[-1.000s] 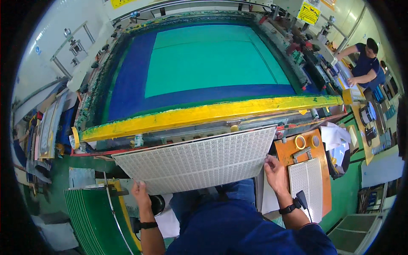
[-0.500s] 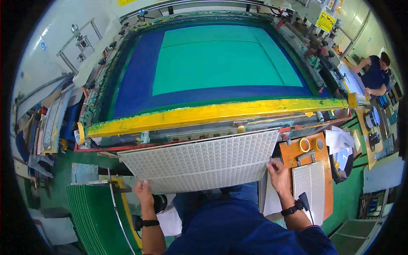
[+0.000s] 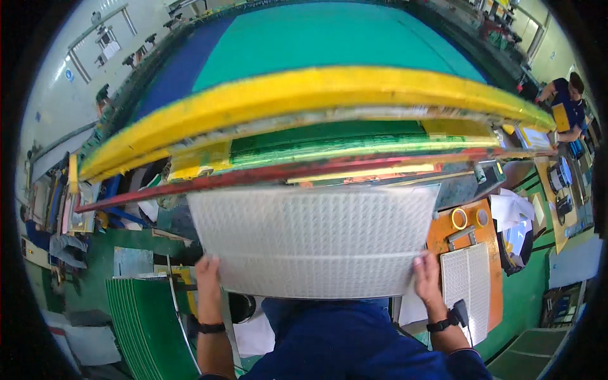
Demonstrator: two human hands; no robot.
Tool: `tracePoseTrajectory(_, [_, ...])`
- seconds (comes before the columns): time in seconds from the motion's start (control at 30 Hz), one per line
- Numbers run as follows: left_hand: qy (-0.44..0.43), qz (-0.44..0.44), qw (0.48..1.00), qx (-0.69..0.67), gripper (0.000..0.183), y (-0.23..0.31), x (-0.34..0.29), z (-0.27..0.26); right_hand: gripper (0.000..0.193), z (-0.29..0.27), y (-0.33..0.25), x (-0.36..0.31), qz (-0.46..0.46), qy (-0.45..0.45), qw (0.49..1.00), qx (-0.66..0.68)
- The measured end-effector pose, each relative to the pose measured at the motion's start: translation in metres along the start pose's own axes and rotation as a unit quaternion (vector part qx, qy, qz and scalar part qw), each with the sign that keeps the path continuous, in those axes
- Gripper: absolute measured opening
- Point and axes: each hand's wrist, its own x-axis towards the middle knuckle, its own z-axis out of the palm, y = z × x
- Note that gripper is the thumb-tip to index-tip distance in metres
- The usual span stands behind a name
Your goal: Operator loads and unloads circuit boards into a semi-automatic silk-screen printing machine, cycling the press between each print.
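Observation:
A thin, pale grey panel (image 3: pixel 310 244) printed with a fine repeating grid spans the space in front of my body. My left hand (image 3: pixel 209 278) grips its lower left edge, and my right hand (image 3: pixel 427 282) grips its right edge near the lower corner. Just beyond the panel's far edge is a large screen-printing frame, its front bar (image 3: pixel 316 88) yellow and its mesh (image 3: pixel 342 38) turquoise and blue. A gap shows under this bar, with green-stained surfaces and a red rail (image 3: pixel 253 179) below.
At right, an orange board (image 3: pixel 494 278) bears a similar gridded panel (image 3: pixel 465 278) and tape rolls (image 3: pixel 459 219). A green ribbed rack (image 3: pixel 142 323) stands at lower left. Sheets lean along the left wall. Another person (image 3: pixel 563 104) works at a table on the far right.
The yellow front bar of the screen frame has risen, opening a gap beneath it. The panel has levelled out from its tilt and shifted slightly right, still in both hands.

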Motion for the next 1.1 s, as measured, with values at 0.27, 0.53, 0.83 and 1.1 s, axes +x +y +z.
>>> tracePoseTrajectory(0.27, [-0.26,0.113,0.945,0.164,0.031,0.184,0.083,0.102,0.043,-0.265,0.049,0.045,-0.028,0.314,0.939,0.136])
tracePoseTrajectory(0.53, [-0.124,0.24,0.866,0.42,0.034,0.178,0.261,0.137,0.045,-0.414,0.119,0.09,-0.043,0.457,0.798,-0.39])
tracePoseTrajectory(0.83, [-0.118,0.264,0.865,0.409,0.032,0.179,0.334,0.15,0.032,-0.406,0.129,0.12,-0.046,0.493,0.809,-0.317])
tracePoseTrajectory(1.1, [-0.063,0.29,0.883,0.363,0.035,0.187,0.316,0.178,0.048,-0.375,0.095,0.117,-0.057,0.5,0.858,-0.105])
